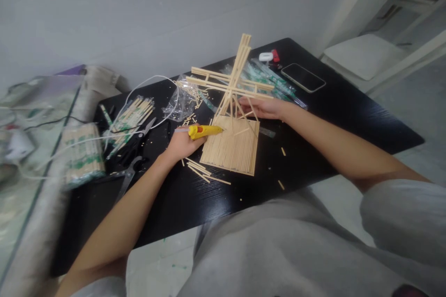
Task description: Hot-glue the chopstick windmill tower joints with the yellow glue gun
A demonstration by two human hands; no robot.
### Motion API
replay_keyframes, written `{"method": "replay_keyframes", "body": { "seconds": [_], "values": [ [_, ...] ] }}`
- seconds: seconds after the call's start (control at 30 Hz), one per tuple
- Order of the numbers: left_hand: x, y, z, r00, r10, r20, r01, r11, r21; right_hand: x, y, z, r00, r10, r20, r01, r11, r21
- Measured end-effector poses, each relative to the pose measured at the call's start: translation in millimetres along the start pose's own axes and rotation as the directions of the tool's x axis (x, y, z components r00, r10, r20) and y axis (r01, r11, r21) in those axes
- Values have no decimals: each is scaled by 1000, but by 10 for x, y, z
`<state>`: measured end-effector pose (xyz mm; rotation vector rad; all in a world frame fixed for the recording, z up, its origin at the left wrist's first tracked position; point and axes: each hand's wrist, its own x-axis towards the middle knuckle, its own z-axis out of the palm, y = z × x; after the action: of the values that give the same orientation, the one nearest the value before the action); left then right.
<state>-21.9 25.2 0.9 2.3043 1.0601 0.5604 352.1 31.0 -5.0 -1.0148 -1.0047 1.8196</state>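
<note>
In my left hand (186,144) is a yellow hot glue gun (204,132), fingers wrapped round it, its nozzle pointing right over the base of a wooden stick model. That base (230,148) is a flat panel of thin sticks laid side by side. Slanting stick legs rise from it to a large cross of paired sticks (231,88), like windmill sails. My right hand (263,107) reaches in behind the legs at the right, its fingers curled close against them. The legs partly hide those fingertips, so what they pinch is unclear.
Loose sticks (198,169) lie left of the base. Scissors (142,134), pliers-like cutters (128,176), a bundle of wrapped chopsticks (83,153) and a white cord (80,145) are further left. Green-printed wrappers (268,79) and a phone (303,78) lie at the back right of the black table (334,134).
</note>
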Motion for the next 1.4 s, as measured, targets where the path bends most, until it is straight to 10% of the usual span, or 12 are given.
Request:
{"method": "replay_keyframes", "body": {
  "seconds": [1.4],
  "values": [
    [14, -51, 47, 1000, 5, -4, -5, 1000, 27, -146, -143, 131, 991, 35, -127, -48, 994, -101]
  ]
}}
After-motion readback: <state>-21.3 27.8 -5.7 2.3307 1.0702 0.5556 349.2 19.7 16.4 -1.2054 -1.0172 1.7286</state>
